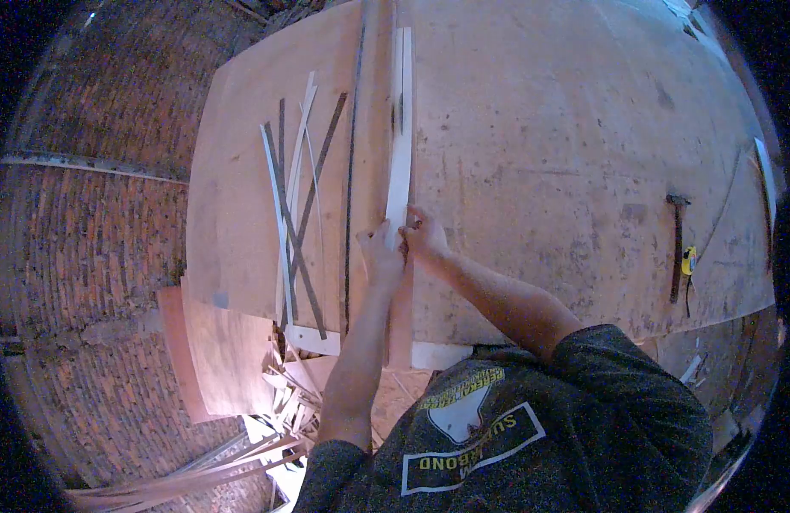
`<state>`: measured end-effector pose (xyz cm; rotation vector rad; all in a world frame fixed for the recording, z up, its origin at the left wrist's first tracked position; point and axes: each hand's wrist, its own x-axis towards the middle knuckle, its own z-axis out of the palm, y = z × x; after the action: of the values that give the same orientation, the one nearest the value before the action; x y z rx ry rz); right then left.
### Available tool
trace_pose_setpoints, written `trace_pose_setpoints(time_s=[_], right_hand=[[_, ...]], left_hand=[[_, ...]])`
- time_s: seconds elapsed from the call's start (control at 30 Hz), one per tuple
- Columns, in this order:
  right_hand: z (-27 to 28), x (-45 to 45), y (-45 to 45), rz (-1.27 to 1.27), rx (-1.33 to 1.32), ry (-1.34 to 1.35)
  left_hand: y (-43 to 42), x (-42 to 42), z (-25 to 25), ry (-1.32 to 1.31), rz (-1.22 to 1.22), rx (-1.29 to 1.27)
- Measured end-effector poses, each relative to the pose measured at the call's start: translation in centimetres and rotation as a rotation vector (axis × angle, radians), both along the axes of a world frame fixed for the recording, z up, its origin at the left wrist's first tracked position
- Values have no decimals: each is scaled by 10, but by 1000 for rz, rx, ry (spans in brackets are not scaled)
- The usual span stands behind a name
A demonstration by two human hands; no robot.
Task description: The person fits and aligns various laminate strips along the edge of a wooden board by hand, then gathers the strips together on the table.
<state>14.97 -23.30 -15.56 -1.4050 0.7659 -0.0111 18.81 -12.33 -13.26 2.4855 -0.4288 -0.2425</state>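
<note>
A long white strip (399, 162) runs away from me along a raised wooden board (401, 316) on the large wooden table. My left hand (382, 252) is closed on the strip's near end. Right beside it, my right hand (425, 237) pinches the same end from the right side, fingers bent. A narrow gap or second thin strip shows along the far part of the white strip. What lies under my fingers is hidden.
Several thin light and dark strips (314, 205) lie crossed on the table's left part. A hammer (677, 248) and a yellow tape measure (689, 261) lie at the right. Wood offcuts (296, 410) are piled below the near left edge, by a brick floor (96, 248).
</note>
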Motion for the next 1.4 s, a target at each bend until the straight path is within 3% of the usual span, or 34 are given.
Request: trace_pose_setpoints(time_s=[0.07,0.13,0.27,0.53,0.63,0.77,0.87,0.97,1.07,1.4], right_hand=[[-26,10,3,-62,-240,-84],[-47,23,-2,-31,-225,-115],[-74,38,-10,-22,-269,-89],[-42,43,-28,22,-296,34],[-44,48,-30,-7,-377,15],[-38,48,-32,-94,-454,-12],[-24,26,-38,-11,-240,-40],[-23,12,-36,165,-242,-114],[-49,16,-22,-18,-310,-172],[-38,31,-24,-72,-430,-61]], left_hand=[[0,3,-1,-26,-82,10],[6,7,0,-115,-265,58],[18,9,-6,-254,-345,-16],[18,27,-5,-402,-508,265],[13,37,-3,-556,-606,235],[5,48,1,-501,-620,279],[0,57,0,-565,-652,282],[-10,63,-5,-562,-628,278],[-17,68,-5,-526,-626,322],[-32,76,0,-466,-562,349]])
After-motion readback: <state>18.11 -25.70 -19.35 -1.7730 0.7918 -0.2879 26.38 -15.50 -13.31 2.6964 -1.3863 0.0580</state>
